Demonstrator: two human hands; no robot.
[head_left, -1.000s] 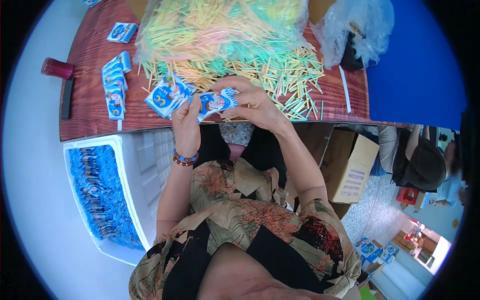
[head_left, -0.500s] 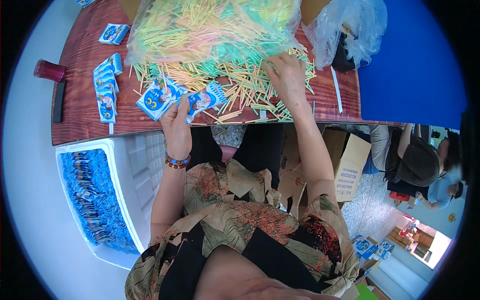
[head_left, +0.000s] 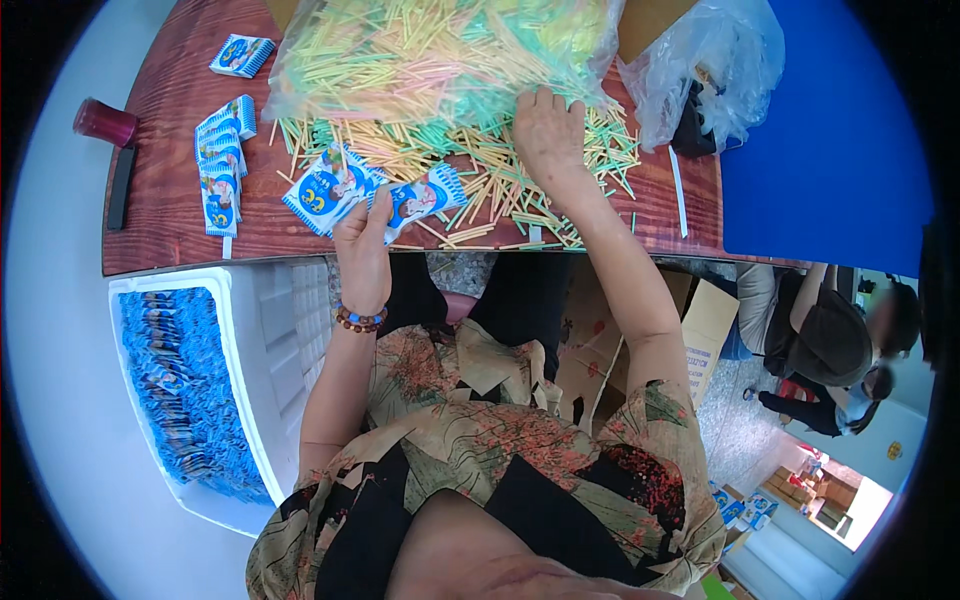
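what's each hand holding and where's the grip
The left hand pinches a fan of small blue-and-white packets by their lower ends. The right hand rests on the pile of coloured sticks; any grip is hidden.

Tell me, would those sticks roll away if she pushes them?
Probably a little: the sticks look thin, round and light, so the right hand could scatter them easily. Heaped crisscross on the table, they would likely snag each other rather than roll far.

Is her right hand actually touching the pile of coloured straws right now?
Touching. The head view shows the right hand lying palm-down on the coloured straws, fingers pressed into the pile with no gap showing.
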